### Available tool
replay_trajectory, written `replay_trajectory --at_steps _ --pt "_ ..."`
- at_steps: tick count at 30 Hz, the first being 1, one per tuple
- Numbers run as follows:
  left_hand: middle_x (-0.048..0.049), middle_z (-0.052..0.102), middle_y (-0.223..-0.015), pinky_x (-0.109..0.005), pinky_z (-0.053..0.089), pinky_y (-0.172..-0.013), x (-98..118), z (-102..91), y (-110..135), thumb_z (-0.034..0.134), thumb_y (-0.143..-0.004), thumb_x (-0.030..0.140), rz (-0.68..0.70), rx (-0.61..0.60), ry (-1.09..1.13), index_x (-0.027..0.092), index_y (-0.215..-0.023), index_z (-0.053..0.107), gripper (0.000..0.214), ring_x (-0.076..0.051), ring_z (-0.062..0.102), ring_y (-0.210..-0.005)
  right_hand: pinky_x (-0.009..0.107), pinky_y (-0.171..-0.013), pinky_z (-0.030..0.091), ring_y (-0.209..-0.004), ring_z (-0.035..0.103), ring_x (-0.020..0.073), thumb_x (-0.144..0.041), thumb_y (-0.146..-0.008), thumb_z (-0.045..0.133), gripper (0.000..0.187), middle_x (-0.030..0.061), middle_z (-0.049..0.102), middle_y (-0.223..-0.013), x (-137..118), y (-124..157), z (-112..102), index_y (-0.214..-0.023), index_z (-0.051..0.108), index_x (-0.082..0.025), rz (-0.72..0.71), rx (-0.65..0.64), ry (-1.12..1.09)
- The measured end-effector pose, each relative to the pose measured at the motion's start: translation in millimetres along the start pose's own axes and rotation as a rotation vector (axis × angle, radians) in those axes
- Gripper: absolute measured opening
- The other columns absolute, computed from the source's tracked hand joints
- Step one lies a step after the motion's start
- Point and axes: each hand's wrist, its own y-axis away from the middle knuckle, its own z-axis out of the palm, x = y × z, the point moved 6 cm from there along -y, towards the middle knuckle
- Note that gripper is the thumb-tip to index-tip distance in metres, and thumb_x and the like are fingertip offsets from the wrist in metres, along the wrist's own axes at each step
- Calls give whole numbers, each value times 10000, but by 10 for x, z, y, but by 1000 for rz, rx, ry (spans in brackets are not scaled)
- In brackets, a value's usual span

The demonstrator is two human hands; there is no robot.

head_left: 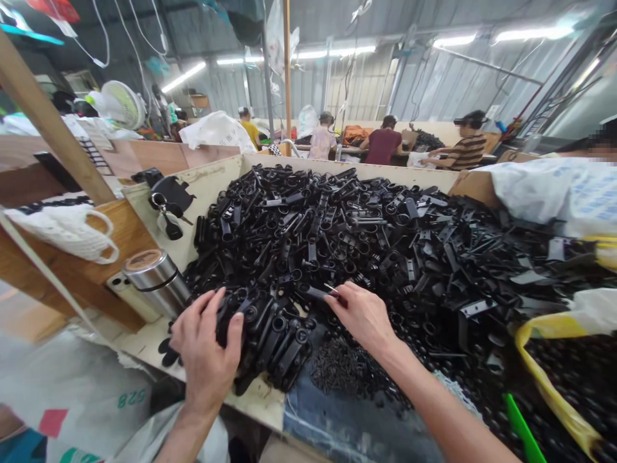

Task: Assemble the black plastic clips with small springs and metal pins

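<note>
My left hand [207, 347] curves round the left end of a row of black plastic parts [274, 337], thumb and fingers apart with black parts between them. These parts are long, with rounded ends, and lean tightly against one another. To the right, my right hand [361, 315] is closed in a pinch on a thin, pale, metal-looking pin [330, 287], whose tip sticks out past the fingers. Under that hand lies a heap of small dark pieces [342, 363]. A big pile of loose black plastic parts [308, 218] rises behind both hands.
A steel flask [157, 280] stands left of my left hand, near hanging keys [168, 218]. Pale boards [178, 173] wall the bench. At right are a yellow-edged bag [530, 347] and a green strip [523, 427]. Several people sit farther back.
</note>
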Motion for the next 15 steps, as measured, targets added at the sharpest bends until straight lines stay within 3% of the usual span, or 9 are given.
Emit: replay_trajectory --at_steps 2,4,9,15 --pt "-199 549 -1409 -529 299 -1155 60 -51 81 566 -968 340 29 58 68 174 -1411 543 473 -359 476 -1346 255 -624 441 -701 679 192 -376 -967 601 259 24 720 -754 128 269 -91 -818 728 -206 61 6 -63" --pt "-209 539 -1416 -553 290 -1163 141 -30 161 563 -969 314 66 35 97 175 -1429 522 482 -372 474 -1353 241 -563 443 -611 641 175 -441 -975 553 357 12 688 -648 237 597 -121 -773 709 -191 139 -3 -173" --pt "-183 475 -1516 -592 252 -1194 275 15 258 591 -958 267 126 17 97 214 -1506 452 568 -412 419 -1413 245 -552 429 -561 552 156 -592 -867 649 439 14 654 -596 332 1374 14 -748 693 -171 424 -21 -733" --pt "-194 559 -1424 -597 304 -1175 139 -153 417 609 -939 256 81 195 183 164 -1487 470 573 -383 471 -1366 252 -571 467 -565 566 169 -688 -764 711 493 -6 623 -581 306 1836 80 -794 735 -196 571 91 -871"
